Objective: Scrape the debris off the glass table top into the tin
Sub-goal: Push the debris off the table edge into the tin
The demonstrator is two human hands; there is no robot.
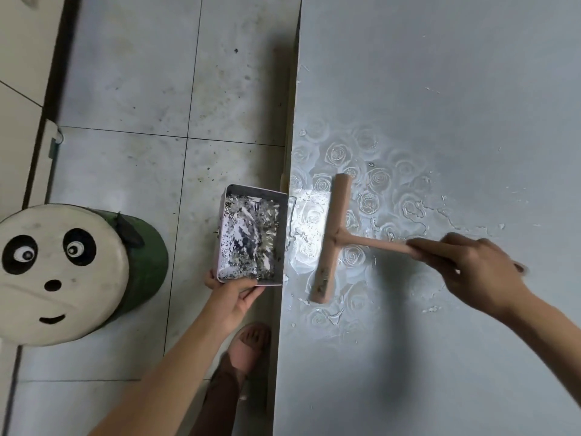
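Debris (297,236), dark wet flecks, lies on the glossy, rose-embossed glass bench (440,89) between the flat blade of a pink T-shaped scraper (333,237) and the rectangular tin (255,191), whose speckled metal floor holds more. The left hand (234,294) pinches the tin's near end at the bench edge. The right hand (471,262) curls round the scraper's handle.

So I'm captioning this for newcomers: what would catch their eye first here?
The panda-face stool on the floor at left stands out. At the glass table top's edge, the left hand holds a debris-filled tin, while the right hand grips a pink T-shaped scraper beside it.
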